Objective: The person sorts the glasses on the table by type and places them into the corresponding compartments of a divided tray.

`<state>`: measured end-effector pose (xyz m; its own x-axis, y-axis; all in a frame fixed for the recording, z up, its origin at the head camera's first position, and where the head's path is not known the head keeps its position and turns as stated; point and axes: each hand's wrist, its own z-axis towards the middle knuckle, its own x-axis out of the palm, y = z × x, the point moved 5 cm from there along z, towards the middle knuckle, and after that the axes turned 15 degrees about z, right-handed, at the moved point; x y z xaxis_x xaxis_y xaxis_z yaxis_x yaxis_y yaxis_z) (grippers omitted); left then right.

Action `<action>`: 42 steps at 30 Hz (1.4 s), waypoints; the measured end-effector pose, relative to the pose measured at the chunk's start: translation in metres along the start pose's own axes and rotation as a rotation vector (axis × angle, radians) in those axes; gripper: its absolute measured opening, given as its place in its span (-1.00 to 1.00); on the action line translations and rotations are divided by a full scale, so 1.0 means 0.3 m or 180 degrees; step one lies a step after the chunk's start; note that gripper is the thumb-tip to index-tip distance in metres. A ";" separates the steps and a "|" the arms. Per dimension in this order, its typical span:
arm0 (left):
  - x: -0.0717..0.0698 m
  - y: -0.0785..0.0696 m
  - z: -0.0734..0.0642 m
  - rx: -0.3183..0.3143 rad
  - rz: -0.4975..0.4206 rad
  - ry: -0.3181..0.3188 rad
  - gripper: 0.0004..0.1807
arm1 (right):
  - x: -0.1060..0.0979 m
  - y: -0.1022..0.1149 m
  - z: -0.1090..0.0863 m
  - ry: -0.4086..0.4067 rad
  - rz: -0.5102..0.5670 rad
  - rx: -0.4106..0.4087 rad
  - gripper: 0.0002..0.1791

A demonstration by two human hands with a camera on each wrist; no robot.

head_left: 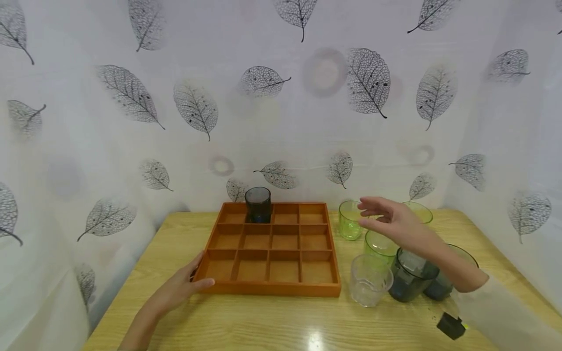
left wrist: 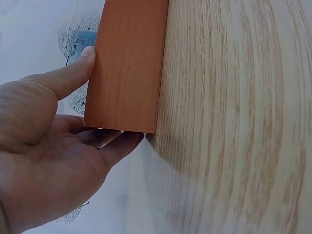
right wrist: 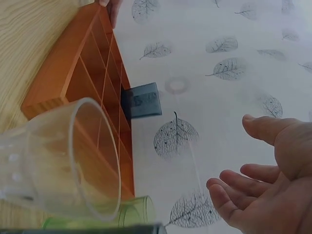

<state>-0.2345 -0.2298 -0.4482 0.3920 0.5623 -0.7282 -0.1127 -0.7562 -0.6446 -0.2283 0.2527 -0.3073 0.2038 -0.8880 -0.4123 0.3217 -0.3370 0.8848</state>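
An orange-brown wooden compartment box (head_left: 268, 289) lies on the table. My left hand (head_left: 177, 287) holds its front left corner; in the left wrist view the thumb (left wrist: 73, 73) touches the upper edge and the fingers lie along the side. One dark tinted glass (head_left: 258, 204) stands in the back row, second compartment from the left. My right hand (head_left: 399, 226), its fingers loosely extended and holding nothing, hovers over the glasses right of the box. Below and around it are a green glass (head_left: 350, 225), another green glass (head_left: 379, 246) and a third green glass (head_left: 423, 213), partly hidden.
Right of the box's front corner stands a clear glass (head_left: 369, 285). Beside it are a dark glass (head_left: 408, 282) and a second dark glass (head_left: 439, 287), partly behind my right forearm. A leaf-patterned curtain (head_left: 281, 122) borders the wooden table (head_left: 246, 324) at the back and sides.
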 end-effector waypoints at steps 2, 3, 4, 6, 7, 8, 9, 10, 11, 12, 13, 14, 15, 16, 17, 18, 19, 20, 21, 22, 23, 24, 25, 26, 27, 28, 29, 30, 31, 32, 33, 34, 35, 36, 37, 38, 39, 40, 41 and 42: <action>0.001 -0.001 0.002 0.0001 -0.0016 0.0004 0.03 | -0.023 -0.009 -0.032 -0.0024 -0.0047 0.0023 -0.35; 0.002 -0.003 0.002 0.0003 -0.0019 0.0003 0.03 | -0.035 -0.014 -0.048 -0.0042 -0.0072 0.0040 -0.36; 0.003 -0.003 0.002 0.0005 -0.0024 -0.0001 0.03 | -0.046 -0.018 -0.064 -0.0053 -0.0087 0.0062 -0.37; 0.004 -0.005 0.001 0.0002 -0.0035 -0.0004 0.03 | -0.068 -0.025 -0.095 -0.0063 -0.0138 0.0101 -0.38; 0.004 -0.005 0.000 0.0002 -0.0042 -0.0005 0.03 | -0.078 -0.030 -0.110 -0.0076 -0.0146 0.0113 -0.38; 0.004 -0.005 -0.001 -0.0001 -0.0041 -0.0006 0.03 | -0.088 -0.037 -0.125 -0.0095 -0.0158 0.0147 -0.39; 0.004 -0.006 -0.002 0.0000 -0.0041 -0.0009 0.03 | -0.097 -0.044 -0.140 -0.0109 -0.0162 0.0146 -0.40; 0.004 -0.005 -0.002 0.0001 -0.0040 -0.0011 0.03 | -0.106 -0.051 -0.154 -0.0123 -0.0167 0.0144 -0.40; 0.003 -0.006 -0.003 0.0000 -0.0040 -0.0013 0.04 | -0.115 -0.059 -0.168 -0.0150 -0.0182 0.0133 -0.40; 0.003 -0.005 -0.003 0.0004 -0.0035 -0.0018 0.04 | -0.124 -0.069 -0.180 -0.0182 -0.0197 0.0128 -0.41; 0.003 -0.006 -0.002 0.0008 -0.0031 -0.0021 0.04 | -0.133 -0.079 -0.193 -0.0219 -0.0214 0.0127 -0.41; 0.003 -0.006 -0.002 0.0009 -0.0026 -0.0024 0.04 | -0.143 -0.088 -0.206 -0.0246 -0.0239 0.0113 -0.41; 0.003 -0.006 -0.002 0.0007 -0.0022 -0.0026 0.04 | -0.154 -0.096 -0.218 -0.0278 -0.0270 0.0091 -0.41; 0.002 -0.007 -0.001 0.0012 -0.0013 -0.0028 0.04 | -0.164 -0.104 -0.230 -0.0307 -0.0319 0.0077 -0.41; 0.002 -0.007 -0.001 0.0012 -0.0008 -0.0031 0.04 | -0.174 -0.110 -0.241 -0.0335 -0.0361 0.0067 -0.42; 0.002 -0.007 -0.002 0.0009 -0.0005 -0.0028 0.04 | -0.181 -0.117 -0.251 -0.0350 -0.0404 0.0090 -0.43; 0.002 -0.008 -0.002 0.0004 -0.0003 -0.0028 0.04 | -0.190 -0.122 -0.260 -0.0369 -0.0443 0.0094 -0.44; 0.002 -0.007 -0.002 -0.0011 0.0001 -0.0023 0.04 | -0.197 -0.127 -0.269 -0.0384 -0.0490 0.0117 -0.45; 0.002 -0.006 -0.002 -0.0020 0.0004 -0.0020 0.04 | -0.203 -0.132 -0.278 -0.0401 -0.0522 0.0132 -0.47; 0.003 -0.005 -0.001 -0.0025 -0.0003 -0.0014 0.04 | -0.208 -0.137 -0.286 -0.0421 -0.0541 0.0158 -0.47; 0.003 -0.004 0.000 -0.0029 -0.0010 -0.0012 0.04 | -0.212 -0.142 -0.294 -0.0442 -0.0554 0.0162 -0.47; 0.003 -0.003 0.000 -0.0031 -0.0011 -0.0011 0.04 | -0.216 -0.147 -0.302 -0.0463 -0.0593 0.0164 -0.48; 0.003 -0.001 0.001 -0.0029 -0.0016 -0.0011 0.03 | -0.220 -0.152 -0.310 -0.0496 -0.0633 0.0153 -0.47; 0.004 0.000 0.001 -0.0024 -0.0024 -0.0009 0.03 | -0.222 -0.158 -0.318 -0.0516 -0.0669 0.0151 -0.46; 0.004 0.000 0.001 -0.0008 -0.0028 -0.0017 0.03 | -0.224 -0.163 -0.326 -0.0546 -0.0709 0.0124 -0.45; 0.003 0.000 0.000 0.0000 -0.0034 -0.0020 0.03 | -0.226 -0.168 -0.332 -0.0589 -0.0788 0.0112 -0.43; 0.003 -0.001 0.000 0.0011 -0.0032 -0.0027 0.03 | -0.225 -0.173 -0.339 -0.0613 -0.0858 0.0108 -0.42; 0.003 -0.001 -0.001 0.0016 -0.0034 -0.0029 0.03 | -0.223 -0.178 -0.345 -0.0628 -0.0931 0.0126 -0.39; 0.003 -0.001 -0.002 0.0018 -0.0041 -0.0026 0.02 | -0.221 -0.184 -0.351 -0.0627 -0.0960 0.0133 -0.36; 0.004 -0.001 -0.003 0.0019 -0.0045 -0.0027 0.02 | -0.218 -0.190 -0.356 -0.0623 -0.0989 0.0122 -0.34; 0.004 -0.002 -0.003 0.0021 -0.0043 -0.0025 0.02 | -0.214 -0.195 -0.360 -0.0634 -0.1015 0.0107 -0.32; 0.004 -0.003 -0.004 0.0019 -0.0053 -0.0020 0.02 | -0.210 -0.198 -0.364 -0.0624 -0.1022 0.0076 -0.30; 0.005 -0.003 -0.005 0.0020 -0.0061 -0.0015 0.02 | -0.205 -0.203 -0.367 -0.0599 -0.1008 0.0042 -0.29; 0.005 -0.004 -0.005 0.0018 -0.0065 -0.0011 0.02 | -0.201 -0.206 -0.370 -0.0579 -0.0994 -0.0017 -0.27; 0.005 -0.004 -0.005 0.0019 -0.0065 -0.0009 0.02 | -0.197 -0.209 -0.372 -0.0570 -0.0980 -0.0062 -0.26; 0.005 -0.005 -0.005 0.0018 -0.0061 -0.0009 0.02 | -0.193 -0.212 -0.374 -0.0578 -0.0986 -0.0094 -0.25; 0.005 -0.005 -0.004 0.0019 -0.0056 -0.0008 0.02 | -0.189 -0.216 -0.375 -0.0572 -0.0985 -0.0119 -0.25; 0.005 -0.005 -0.003 0.0018 -0.0055 -0.0008 0.02 | -0.186 -0.218 -0.375 -0.0553 -0.0980 -0.0146 -0.24; 0.006 -0.005 -0.002 0.0017 -0.0047 -0.0008 0.02 | -0.184 -0.221 -0.375 -0.0543 -0.0976 -0.0155 -0.24; 0.006 -0.005 -0.001 0.0015 -0.0041 -0.0008 0.02 | -0.181 -0.225 -0.375 -0.0534 -0.0970 -0.0150 -0.24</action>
<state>-0.2333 -0.2279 -0.4485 0.3911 0.5729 -0.7203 -0.1118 -0.7473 -0.6551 -0.1572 0.3589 -0.3689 -0.0617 -0.7892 -0.6111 0.3874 -0.5831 0.7140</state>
